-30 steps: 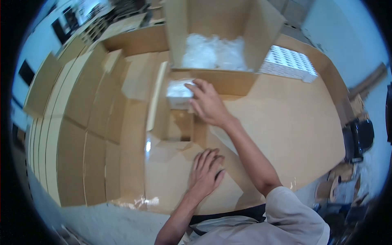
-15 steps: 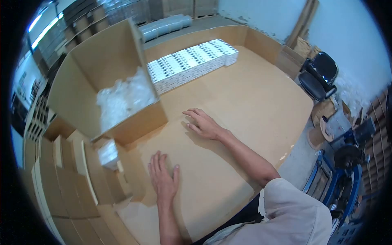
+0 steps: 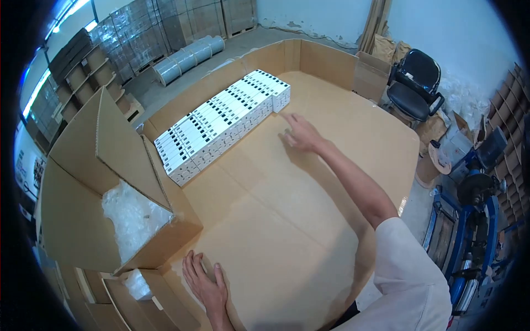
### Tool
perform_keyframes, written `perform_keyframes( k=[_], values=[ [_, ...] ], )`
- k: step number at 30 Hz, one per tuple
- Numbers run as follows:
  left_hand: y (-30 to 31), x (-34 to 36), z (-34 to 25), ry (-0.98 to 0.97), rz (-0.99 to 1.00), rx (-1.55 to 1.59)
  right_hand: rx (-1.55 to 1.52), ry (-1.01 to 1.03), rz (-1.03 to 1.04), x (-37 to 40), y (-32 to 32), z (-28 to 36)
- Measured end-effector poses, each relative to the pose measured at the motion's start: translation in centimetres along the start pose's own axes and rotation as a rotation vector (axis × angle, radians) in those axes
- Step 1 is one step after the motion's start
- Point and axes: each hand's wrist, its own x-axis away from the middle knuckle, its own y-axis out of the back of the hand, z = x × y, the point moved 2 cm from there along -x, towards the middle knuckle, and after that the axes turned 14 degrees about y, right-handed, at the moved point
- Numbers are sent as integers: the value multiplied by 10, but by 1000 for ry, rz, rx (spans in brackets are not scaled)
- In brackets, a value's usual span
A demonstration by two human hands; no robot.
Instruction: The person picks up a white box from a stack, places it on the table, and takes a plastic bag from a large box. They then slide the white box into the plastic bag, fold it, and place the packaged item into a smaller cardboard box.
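Observation:
My right hand (image 3: 302, 133) is reaching over the cardboard-covered tabletop (image 3: 276, 220), its fingers stretched out and holding nothing. Its fingertips come close to the near corner of a long block of small white boxes (image 3: 223, 124) with dark markings, packed tightly in rows. At the lower left, my left hand (image 3: 207, 287) rests on the cardboard with fingers spread, beside a small open carton (image 3: 165, 298). Inside that carton lies a white plastic-wrapped bundle (image 3: 138, 284).
A large open carton (image 3: 185, 223) with clear plastic bags (image 3: 132, 218) inside stands on the left. A cardboard wall (image 3: 326, 63) borders the table's far side. Beyond it are a wrapped roll (image 3: 189, 58), a black chair (image 3: 414, 85) and a blue metal machine (image 3: 469, 220).
My right hand has moved forward toward the end of the white boxes, arm stretching out. My left hand stays on the cardboard. The view has shifted, showing more of the far side.

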Motion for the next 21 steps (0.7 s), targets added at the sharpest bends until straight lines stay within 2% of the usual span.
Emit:
perform_keyframes(
  k=[9,14,17,20,21],
  values=[
    [-4,-4,2,-16,35,-47,76,-179,-82,-53,1,-73],
    [-4,-2,-6,-22,15,-55,95,-190,-87,-62,2,-76],
    [-4,-3,-8,5,38,-55,56,-165,-146,-64,-1,-84],
    [-6,-2,-6,-10,27,-60,127,-54,-320,-66,-10,-102],
    [-7,-2,-4,-10,27,-69,83,-84,-306,-66,-10,-104]
  ],
)
